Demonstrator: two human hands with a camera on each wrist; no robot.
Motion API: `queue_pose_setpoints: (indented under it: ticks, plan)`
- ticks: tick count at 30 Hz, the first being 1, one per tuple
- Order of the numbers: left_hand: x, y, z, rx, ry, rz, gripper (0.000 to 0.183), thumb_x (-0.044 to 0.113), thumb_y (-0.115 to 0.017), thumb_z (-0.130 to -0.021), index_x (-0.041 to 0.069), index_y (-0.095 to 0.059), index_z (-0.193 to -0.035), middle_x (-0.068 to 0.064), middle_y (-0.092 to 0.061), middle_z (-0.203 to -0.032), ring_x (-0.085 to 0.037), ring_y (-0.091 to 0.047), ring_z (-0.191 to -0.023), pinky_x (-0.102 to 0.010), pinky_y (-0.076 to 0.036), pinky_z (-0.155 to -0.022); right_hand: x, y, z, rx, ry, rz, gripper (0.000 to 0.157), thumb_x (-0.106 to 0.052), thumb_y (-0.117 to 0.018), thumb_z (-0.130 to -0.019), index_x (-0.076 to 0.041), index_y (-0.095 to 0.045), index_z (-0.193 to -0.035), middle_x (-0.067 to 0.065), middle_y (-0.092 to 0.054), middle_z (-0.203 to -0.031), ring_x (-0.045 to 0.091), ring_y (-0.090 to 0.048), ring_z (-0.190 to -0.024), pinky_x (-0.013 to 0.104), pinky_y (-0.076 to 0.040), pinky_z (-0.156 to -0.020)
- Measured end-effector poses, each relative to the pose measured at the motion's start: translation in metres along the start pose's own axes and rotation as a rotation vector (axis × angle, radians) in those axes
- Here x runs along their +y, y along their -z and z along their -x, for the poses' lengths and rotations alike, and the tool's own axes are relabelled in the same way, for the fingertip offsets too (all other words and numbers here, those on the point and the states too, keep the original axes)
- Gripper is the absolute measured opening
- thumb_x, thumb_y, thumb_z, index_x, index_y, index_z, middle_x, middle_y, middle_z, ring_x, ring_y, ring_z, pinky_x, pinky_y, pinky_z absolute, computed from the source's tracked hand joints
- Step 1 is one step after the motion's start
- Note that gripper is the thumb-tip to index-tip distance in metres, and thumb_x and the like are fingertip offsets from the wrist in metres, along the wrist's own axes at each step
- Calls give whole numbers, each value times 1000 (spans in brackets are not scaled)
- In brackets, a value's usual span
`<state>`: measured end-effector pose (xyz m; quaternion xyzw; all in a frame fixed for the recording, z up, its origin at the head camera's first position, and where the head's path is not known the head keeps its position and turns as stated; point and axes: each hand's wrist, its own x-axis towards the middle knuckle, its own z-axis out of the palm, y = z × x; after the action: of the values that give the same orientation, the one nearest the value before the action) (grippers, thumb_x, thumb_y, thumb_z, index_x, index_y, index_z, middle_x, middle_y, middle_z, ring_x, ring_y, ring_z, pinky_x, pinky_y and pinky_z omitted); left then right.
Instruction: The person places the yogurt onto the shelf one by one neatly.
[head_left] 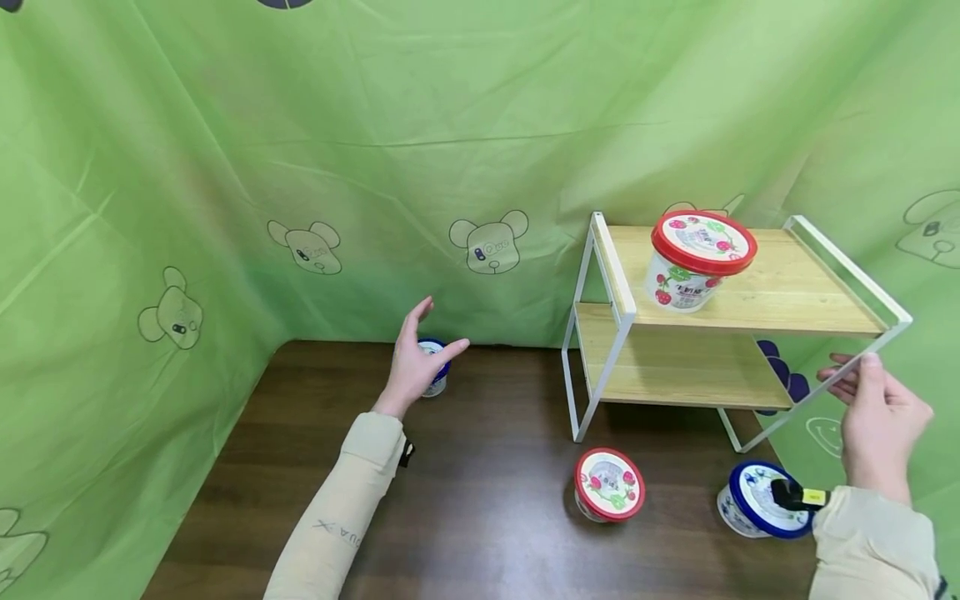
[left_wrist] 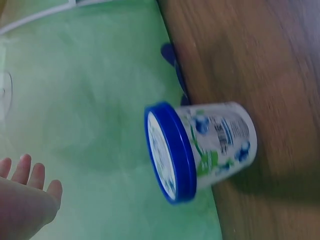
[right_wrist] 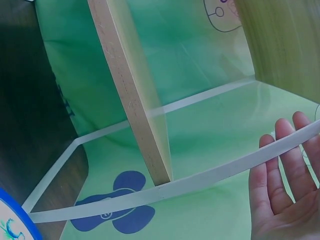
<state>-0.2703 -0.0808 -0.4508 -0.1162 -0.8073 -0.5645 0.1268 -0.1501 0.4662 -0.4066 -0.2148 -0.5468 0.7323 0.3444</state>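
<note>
At the back of the table, my left hand (head_left: 411, 367) reaches with thumb and fingers spread wide. Past it stands a blueberry-patterned tub with a blue lid (left_wrist: 220, 142), partly hidden by the hand in the head view. The left wrist view shows a gap between that tub and the fingertips (left_wrist: 54, 192). On the right, my right hand (head_left: 881, 417) holds the white metal side frame of a two-tier wooden shelf (head_left: 690, 367). Its fingers (right_wrist: 287, 160) lie behind the bar, with the thumb at the front. A red-lidded strawberry tub (head_left: 684, 283) stands on the upper tier.
A second red-lidded tub (head_left: 609, 485) stands on the brown table (head_left: 465, 517) before the shelf. Another blue-lidded tub (head_left: 757, 500) sits at the right, partly behind the right wrist. Green cloth (head_left: 390, 167) printed with bears encloses the back and sides.
</note>
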Motion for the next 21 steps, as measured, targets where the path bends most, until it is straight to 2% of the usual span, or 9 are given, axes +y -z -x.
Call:
queue_pose_setpoints:
  ticks: [12, 21]
  plan:
    - [-15, 29, -10, 66, 59, -22, 97, 49, -83, -84, 16, -32, -159, 0, -39, -157, -18, -30, -145, -49, -23, -117, 5, 0, 1, 0, 46, 13, 32, -23, -67, -101, 6, -75, -108, 8, -75, -86, 15, -72, -76, 20, -54, -74]
    - [-25, 45, -18, 79, 107, -39, 97, 51, -82, -83, 19, -31, -159, -1, -38, -158, -20, -28, -146, -50, -22, -118, 7, 0, -1, -10, 67, -20, 32, -21, -66, -101, 9, -74, -106, 9, -75, -82, 16, -72, -74, 20, -54, -74]
